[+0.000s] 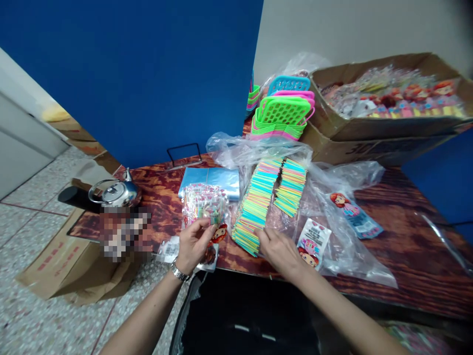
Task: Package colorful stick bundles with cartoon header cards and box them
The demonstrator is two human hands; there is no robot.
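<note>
A kettle (117,193) and carton (50,266) left of the left hand (195,244); baskets (281,116) beyond the right hand (278,250).

Right hand (279,249) touches a pile of coloured sticks (256,202); left of the pile, left hand (194,244) holds a printed figure (220,233); baskets (283,114) stand behind it.

Cardboard below the open carton's rim (373,148): what looks like "30", dark print, the marks after it unreadable
Floor carton (48,264): red characters, too small for me
White card (314,239): black lines, pink logo, illegible from here
Clear packets (205,199): tiny reddish print, blurred
Blue pouch (356,217): pink lettering, unclear
</note>
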